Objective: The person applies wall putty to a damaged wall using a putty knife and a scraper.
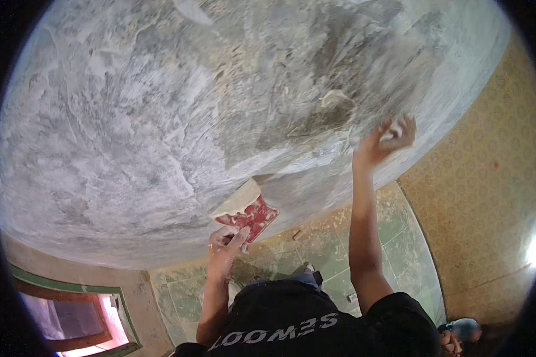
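Note:
My left hand [227, 243] grips a red plastic putty spreader [257, 218] low in front of the wall, its broad edge coated with a pale band of filler [239, 200]. Higher up and to the right, my right hand [387, 141] is raised close to the wall with its fingers curled. Motion blurs those fingers, and what they hold cannot be made out. The plastered wall [131, 119] is streaked grey and white, with darker patches around its upper right. A pale lump of filler [335, 98] sticks to it, up and left of my right hand.
A green tiled floor [280, 262] with pale smears lies below, with a small brown block [297, 235] by the wall's foot. Patterned yellow wallpaper [482, 154] covers the right wall. A wood-framed window [77, 342] is at lower left. Another person [458, 333] is at lower right.

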`<state>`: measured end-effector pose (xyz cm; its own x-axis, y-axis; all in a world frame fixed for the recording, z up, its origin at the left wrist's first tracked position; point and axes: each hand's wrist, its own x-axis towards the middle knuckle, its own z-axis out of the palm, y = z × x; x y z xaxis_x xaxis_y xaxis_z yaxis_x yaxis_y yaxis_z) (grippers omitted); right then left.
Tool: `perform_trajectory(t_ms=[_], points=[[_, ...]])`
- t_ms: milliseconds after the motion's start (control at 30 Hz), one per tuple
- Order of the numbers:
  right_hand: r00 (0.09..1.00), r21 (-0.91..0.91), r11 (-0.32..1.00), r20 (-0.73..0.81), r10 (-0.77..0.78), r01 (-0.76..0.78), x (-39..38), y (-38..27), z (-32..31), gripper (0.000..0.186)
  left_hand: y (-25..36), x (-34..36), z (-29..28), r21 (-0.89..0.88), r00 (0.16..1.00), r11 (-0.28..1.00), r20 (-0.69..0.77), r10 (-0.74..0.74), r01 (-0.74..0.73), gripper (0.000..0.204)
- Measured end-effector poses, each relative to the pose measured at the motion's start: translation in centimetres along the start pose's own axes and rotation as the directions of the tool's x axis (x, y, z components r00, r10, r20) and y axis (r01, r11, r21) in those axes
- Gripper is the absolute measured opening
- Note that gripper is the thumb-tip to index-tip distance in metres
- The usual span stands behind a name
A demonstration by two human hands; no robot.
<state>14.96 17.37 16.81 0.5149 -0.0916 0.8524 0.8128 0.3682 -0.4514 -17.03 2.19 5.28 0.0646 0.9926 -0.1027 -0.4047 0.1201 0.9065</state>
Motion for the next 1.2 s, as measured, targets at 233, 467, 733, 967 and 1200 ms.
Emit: perform_trajectory(t_ms=[233,467,733,967,1200], points=[[-0.336,-0.443,0.277,0.871,0.358,-0.853,-10.9,-4.5,-14.1,0.04,1.1,1.4,2.2,-0.094,0.994,0.995,0.102,-0.027,0.037,0.012],[-0.412,-0.417,-0.016,0.89,0.196,-0.909,-10.0,-6.8,-12.3,0.043,0.4,4.6,5.6,-0.1,0.937,0.944,0.196,-0.29,0.313,0.017],[-0.374,-0.348,-0.145,0.8,0.469,-0.926,-6.8,-3.5,-13.5,0.029,-0.8,7.7,12.1,0.026,0.865,0.921,0.334,-0.374,0.388,0.03],[-0.186,-0.249,0.079,0.868,0.459,-0.965,-4.9,2.6,-8.6,0.038,-1.1,11.5,17.4,-0.087,0.882,0.913,0.31,-0.355,0.398,0.036],[-0.199,-0.125,-0.203,0.896,0.397,-0.971,-4.9,3.0,-4.3,0.031,0.5,12.5,20.5,-0.392,0.965,0.885,0.167,-0.201,0.252,0.018]])
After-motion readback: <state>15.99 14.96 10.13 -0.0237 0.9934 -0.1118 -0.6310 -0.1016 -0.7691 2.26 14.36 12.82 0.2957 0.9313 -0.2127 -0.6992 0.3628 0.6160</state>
